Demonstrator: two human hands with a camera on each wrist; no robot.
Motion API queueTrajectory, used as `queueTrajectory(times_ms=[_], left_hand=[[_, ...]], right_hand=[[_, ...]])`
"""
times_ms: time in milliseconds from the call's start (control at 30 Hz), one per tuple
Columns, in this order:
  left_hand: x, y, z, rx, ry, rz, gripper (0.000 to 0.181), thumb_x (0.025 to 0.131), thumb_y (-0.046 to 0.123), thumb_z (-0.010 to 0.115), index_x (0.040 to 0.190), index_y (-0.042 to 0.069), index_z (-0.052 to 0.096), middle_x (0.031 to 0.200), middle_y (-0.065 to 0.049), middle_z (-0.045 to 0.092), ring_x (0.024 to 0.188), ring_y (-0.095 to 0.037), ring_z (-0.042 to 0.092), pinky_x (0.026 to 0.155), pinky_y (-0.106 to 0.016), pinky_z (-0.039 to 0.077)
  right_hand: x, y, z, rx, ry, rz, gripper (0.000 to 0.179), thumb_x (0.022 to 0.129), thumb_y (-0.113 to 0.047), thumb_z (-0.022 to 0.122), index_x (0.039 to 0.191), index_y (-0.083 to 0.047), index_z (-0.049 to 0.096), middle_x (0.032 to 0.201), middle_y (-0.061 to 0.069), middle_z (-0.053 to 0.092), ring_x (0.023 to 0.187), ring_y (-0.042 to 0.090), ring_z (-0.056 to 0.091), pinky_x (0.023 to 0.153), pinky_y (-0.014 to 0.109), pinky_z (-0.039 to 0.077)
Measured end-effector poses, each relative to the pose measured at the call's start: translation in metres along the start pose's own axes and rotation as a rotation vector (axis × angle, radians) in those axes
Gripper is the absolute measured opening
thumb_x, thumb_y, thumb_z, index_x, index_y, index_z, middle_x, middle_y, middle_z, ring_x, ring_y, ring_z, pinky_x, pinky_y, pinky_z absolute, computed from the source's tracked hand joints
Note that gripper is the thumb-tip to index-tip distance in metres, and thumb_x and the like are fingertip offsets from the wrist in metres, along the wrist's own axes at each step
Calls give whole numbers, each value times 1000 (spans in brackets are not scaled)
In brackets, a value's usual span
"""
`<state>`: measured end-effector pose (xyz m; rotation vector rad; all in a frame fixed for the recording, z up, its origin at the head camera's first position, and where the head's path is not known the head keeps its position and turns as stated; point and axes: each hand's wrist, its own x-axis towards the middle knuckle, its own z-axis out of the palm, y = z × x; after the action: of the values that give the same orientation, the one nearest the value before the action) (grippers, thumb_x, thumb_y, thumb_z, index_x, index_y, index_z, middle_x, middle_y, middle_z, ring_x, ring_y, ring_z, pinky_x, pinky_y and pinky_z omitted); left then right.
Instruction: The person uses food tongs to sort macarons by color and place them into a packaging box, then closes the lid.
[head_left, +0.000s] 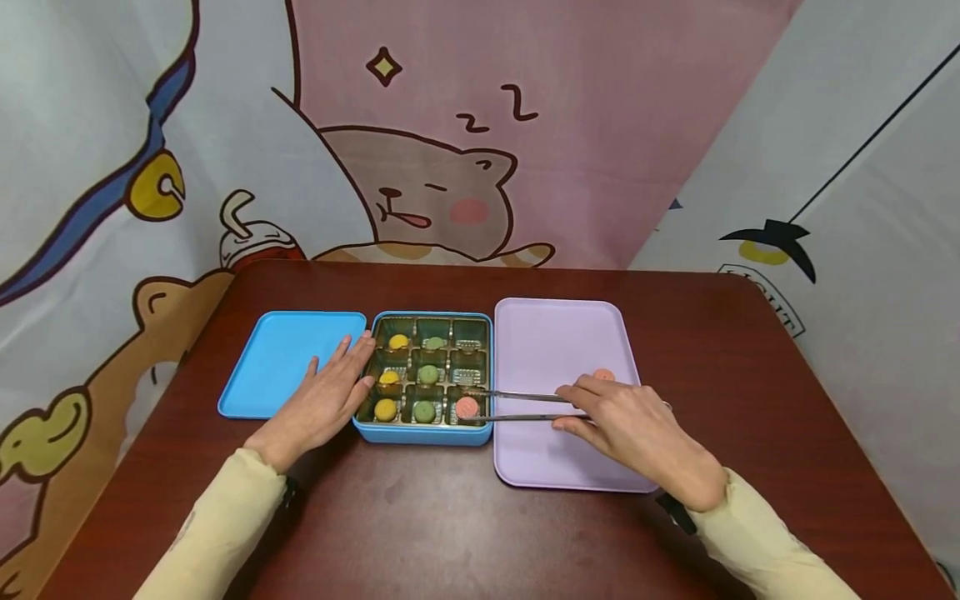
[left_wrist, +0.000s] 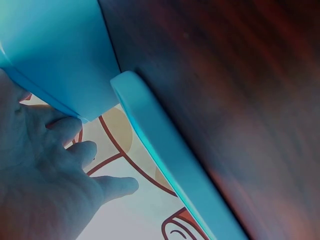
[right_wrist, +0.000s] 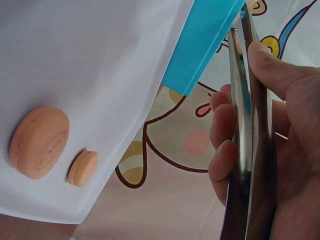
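My left hand [head_left: 321, 400] rests along the left side of a blue box [head_left: 420, 435], fingers extended at its rim. The box has a gold divided insert. Yellow macarons [head_left: 386, 409] sit in its left column and green macarons [head_left: 424, 412] in the middle one. My right hand [head_left: 633, 427] holds metal tongs [head_left: 528, 397], thumb on one arm and fingers on the other. The tong tips reach into the front right compartment, one on either side of a pink macaron [head_left: 467, 407]. The two compartments behind it hold no macaron.
A lilac tray [head_left: 558, 337] stands right of the box. Two pink macarons show on it in the right wrist view, a nearer one [right_wrist: 40, 142] and a farther one [right_wrist: 83, 168]. On the left lies a flat blue lid [head_left: 288, 362]. A patterned cloth hangs behind the table.
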<state>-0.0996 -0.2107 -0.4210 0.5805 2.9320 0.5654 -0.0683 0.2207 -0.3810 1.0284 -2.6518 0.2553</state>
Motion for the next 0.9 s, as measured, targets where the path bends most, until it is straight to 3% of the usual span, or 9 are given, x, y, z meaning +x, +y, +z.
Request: queueTrajectory(times_ms=[167,333,467,800,900], left_hand=[[0,0,-1,4,-2,2,63,113,34,41,166,7,20,172,-11,15,158,-37,10,116,-75,10],[-1,0,-1,-1,7,3,63,113,34,40,166,7,21,172,-12,16,158,-38,10,115,-76,10],[-1,0,-2,3,5,-2,63,113,35,41,166,7,20,172,-11,16,158,-37,9,116,-76,9],[0,-1,-2,8,-1,-7,64,113,35,40,166,7,19,172,-11,15,159,-36,8,116,-76,9],[0,0,-2,6,0,-5,64,113,35,41,166,7,19,172,-11,16,158,-37,8,115,-76,9]], right_hand=[[-2,1,-2,8,-18,19,37,85,-41,84,110,-15,76,91,-6,67,68,6,59,45,24,43],[-8,6,-4,34,36,37,39,85,-39,84,112,-13,76,95,-4,67,62,5,54,44,22,38],[-16,14,-9,48,90,65,40,87,-41,82,113,-12,75,100,-3,70,64,5,57,47,24,43],[-25,21,-20,49,64,121,46,85,-34,84,123,-9,75,77,-14,60,56,-9,48,47,19,38],[-24,20,-19,32,84,101,40,89,-39,81,118,-11,76,82,-11,65,56,-6,50,45,21,38]])
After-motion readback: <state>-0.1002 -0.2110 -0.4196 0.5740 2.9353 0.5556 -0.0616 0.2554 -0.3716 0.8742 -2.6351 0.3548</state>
